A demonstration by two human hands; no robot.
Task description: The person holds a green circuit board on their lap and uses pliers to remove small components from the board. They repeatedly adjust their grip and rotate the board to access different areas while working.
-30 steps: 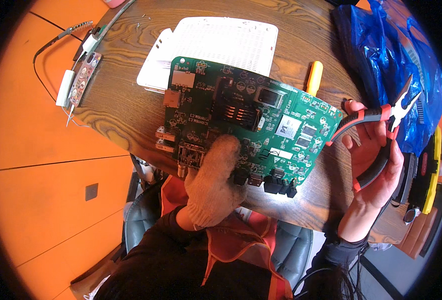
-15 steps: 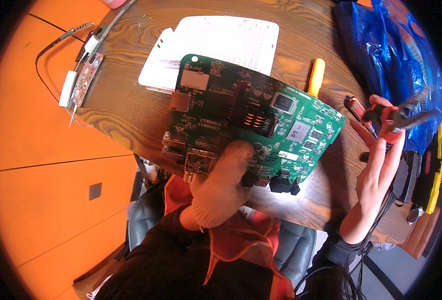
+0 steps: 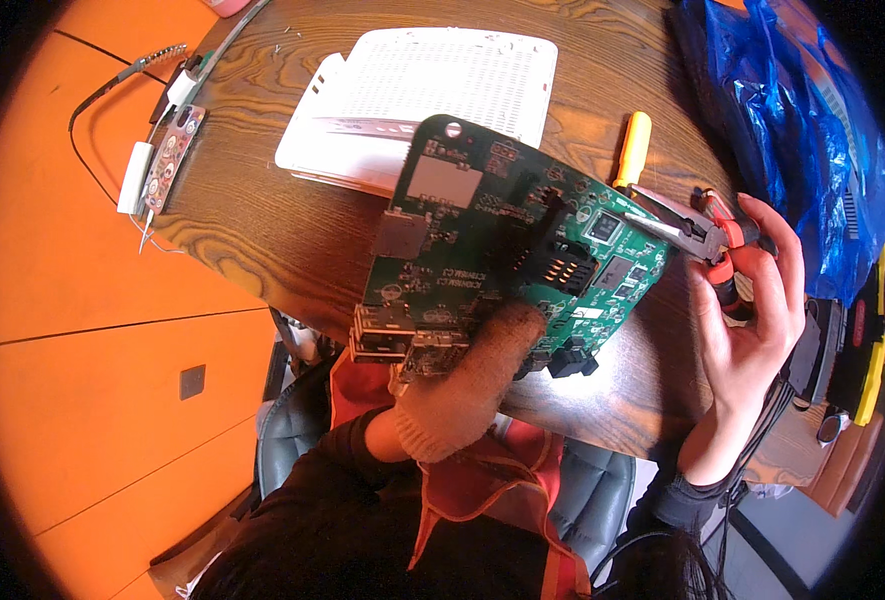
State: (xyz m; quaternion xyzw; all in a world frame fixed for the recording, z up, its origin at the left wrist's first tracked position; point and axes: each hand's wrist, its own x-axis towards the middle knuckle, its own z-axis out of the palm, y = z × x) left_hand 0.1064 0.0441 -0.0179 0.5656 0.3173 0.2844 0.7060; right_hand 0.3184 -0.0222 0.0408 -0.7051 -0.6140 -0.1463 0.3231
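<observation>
My left hand (image 3: 472,385), in a knitted glove, grips the lower edge of a green circuit board (image 3: 462,240), thumb on its face. The board is held tilted above the table, with metal ports and black connectors along the near edge. In my bare right hand (image 3: 757,310) is a pair of pliers (image 3: 692,238) with red and black handles. Their jaws stand apart and point left, over the board's right part; whether they touch it I cannot tell. Behind the board lies a white vented plastic casing (image 3: 432,80).
A yellow-handled tool (image 3: 635,150) lies past the board, and a red-handled tool (image 3: 712,205) lies by the pliers. A blue plastic bag (image 3: 792,150) fills the right side. At the left edge rest a patterned phone (image 3: 175,160) and cables. An orange cabinet (image 3: 112,400) stands left.
The pliers have swung left from beside the blue bag to the board, jaws now toward it. My left hand has shifted the board rightward and turned it to a steeper tilt.
</observation>
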